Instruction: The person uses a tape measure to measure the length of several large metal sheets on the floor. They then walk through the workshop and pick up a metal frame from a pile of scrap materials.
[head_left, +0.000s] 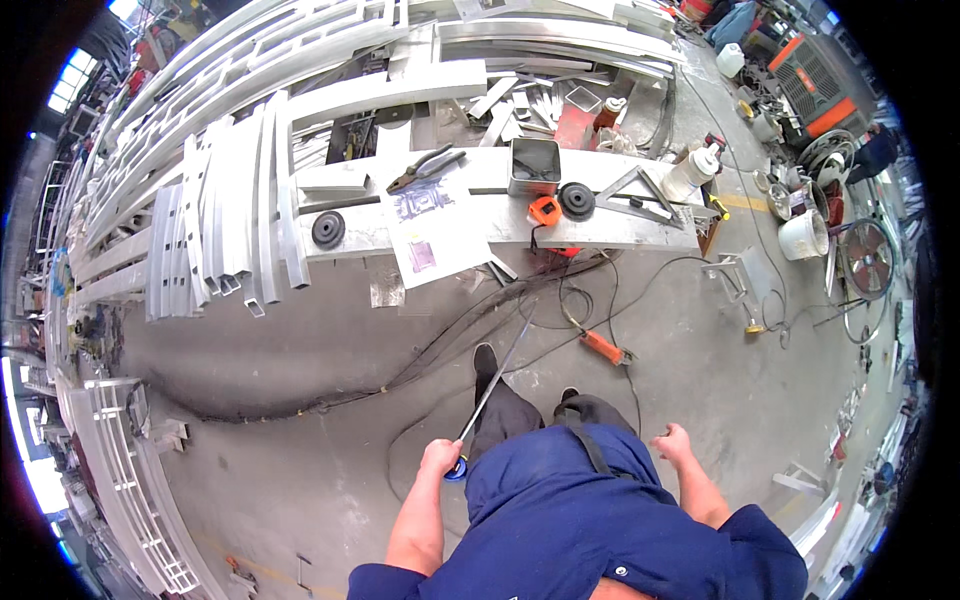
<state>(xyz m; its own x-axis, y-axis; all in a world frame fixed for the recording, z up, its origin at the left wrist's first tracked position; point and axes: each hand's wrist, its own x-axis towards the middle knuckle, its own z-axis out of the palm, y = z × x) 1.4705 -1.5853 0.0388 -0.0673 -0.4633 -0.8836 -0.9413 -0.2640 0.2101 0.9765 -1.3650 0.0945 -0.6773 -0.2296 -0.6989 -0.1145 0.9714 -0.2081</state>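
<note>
My left hand [440, 458] hangs beside my left thigh, closed around a long thin grey rod [497, 378]. The rod slants forward and to the right, past my shoe, toward the cables on the floor. Just below that fist shows a blue round part [456, 470]; whether it belongs to the rod I cannot tell. My right hand [672, 443] hangs by my right side with its fingers curled in, and nothing shows in it. In front of me is a pale metal workbench [640, 232]. A sheet of drawings [440, 240] lies on it, with pliers [425, 170] across its top.
The bench also bears a square tin [535, 165], an orange tape measure [545, 211], black discs [577, 200], a triangular square [640, 195] and a white bottle [690, 175]. An orange power tool [605, 348] and cables [385, 388] lie on the floor. Metal tubes [230, 200] stack left; a bucket [803, 235] stands right.
</note>
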